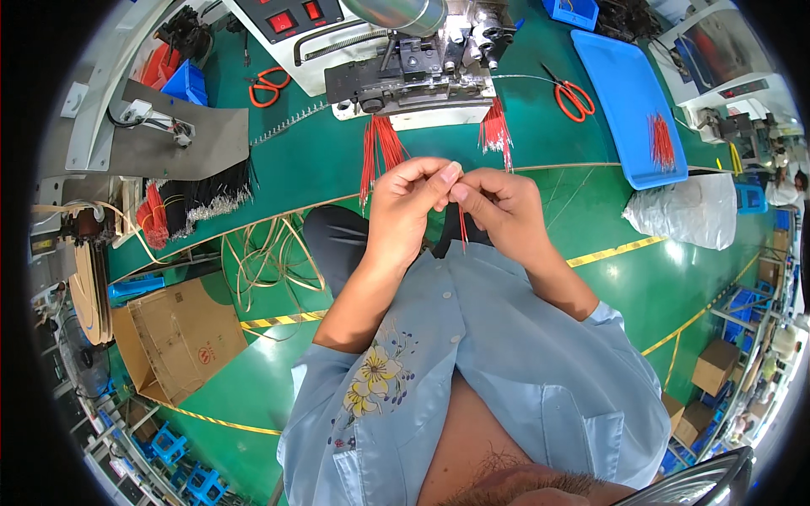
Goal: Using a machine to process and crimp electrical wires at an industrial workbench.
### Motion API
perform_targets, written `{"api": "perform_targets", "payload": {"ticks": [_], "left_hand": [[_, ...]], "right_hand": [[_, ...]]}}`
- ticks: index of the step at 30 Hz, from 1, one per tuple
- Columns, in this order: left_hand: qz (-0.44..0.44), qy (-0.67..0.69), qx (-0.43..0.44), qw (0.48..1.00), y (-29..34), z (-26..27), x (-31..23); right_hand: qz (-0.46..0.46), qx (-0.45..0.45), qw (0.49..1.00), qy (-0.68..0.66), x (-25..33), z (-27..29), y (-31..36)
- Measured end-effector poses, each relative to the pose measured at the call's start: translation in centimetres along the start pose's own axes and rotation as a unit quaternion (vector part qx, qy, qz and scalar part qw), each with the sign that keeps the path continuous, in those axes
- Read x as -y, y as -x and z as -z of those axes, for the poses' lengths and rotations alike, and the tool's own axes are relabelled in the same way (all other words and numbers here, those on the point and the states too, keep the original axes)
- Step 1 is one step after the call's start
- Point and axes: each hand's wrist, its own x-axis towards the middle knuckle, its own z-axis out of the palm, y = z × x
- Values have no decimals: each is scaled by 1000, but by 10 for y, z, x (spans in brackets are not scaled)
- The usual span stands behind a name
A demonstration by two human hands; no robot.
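Observation:
Both hands meet at the green table's near edge, fingertips pinched together. Between them they hold short red wires (462,228) whose lower ends hang free below the fingers. My left hand (408,198) is closed, thumb against forefinger; my right hand (503,207) is closed likewise. Their upper wire ends are hidden by the fingers. Just beyond the hands stands a metal crimping machine (413,80). One bunch of red wires (384,152) hangs at its left front, another bunch of red wires (496,135) at its right front. A strip of metal terminals (291,124) runs into its left side.
Red-handled scissors (268,87) lie left of the machine, red-handled snips (574,99) right of it. A blue tray (629,101) carries more red wires. Black and red wire bundles (211,198) rest at the left table edge. A cardboard box (181,337) stands on the floor.

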Motion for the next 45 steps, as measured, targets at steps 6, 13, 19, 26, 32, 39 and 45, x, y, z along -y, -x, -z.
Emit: {"api": "perform_targets", "payload": {"ticks": [6,13,19,26,32,39,45], "left_hand": [[9,19,-39,999,-5,-3,3],[36,7,-28,999,-3,3,6],[36,16,-26,999,-2,3,5],[38,16,-19,999,-3,4,4],[14,17,-33,999,-8,4,-1],[-3,38,9,999,-7,3,-12],[9,47,43,998,10,3,-11]], "right_hand": [[-23,-78,987,-142,-10,3,-40],[-28,-81,980,-182,-10,6,-66],[-25,-80,981,-175,-10,7,-72],[-16,-85,984,-154,-12,6,-76],[-13,-80,994,-74,-7,6,-67],[62,17,998,27,11,8,-21],[50,66,996,41,13,13,1]]}}
